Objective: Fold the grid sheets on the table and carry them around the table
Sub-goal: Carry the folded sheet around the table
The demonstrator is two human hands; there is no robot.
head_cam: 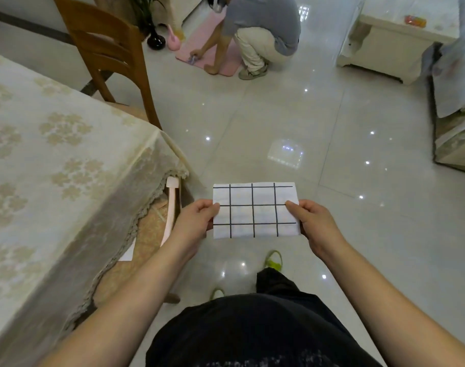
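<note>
One folded grid sheet [255, 210] is held flat over the tiled floor [279, 123], the left hand [197, 221] pinching its left edge and the right hand [312, 221] its right, fingers clamped on it. The worktop [54, 154] lies left, one wooden chair [112, 56] beyond; farther off, one person [258, 30] crouches over a pink mat [210, 49].

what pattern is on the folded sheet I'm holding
White with a black grid of lines on the folded sheet, clearest in the head view.

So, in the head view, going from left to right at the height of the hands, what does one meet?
Table → left hand → grid sheet → right hand → bare floor tiles.
</note>
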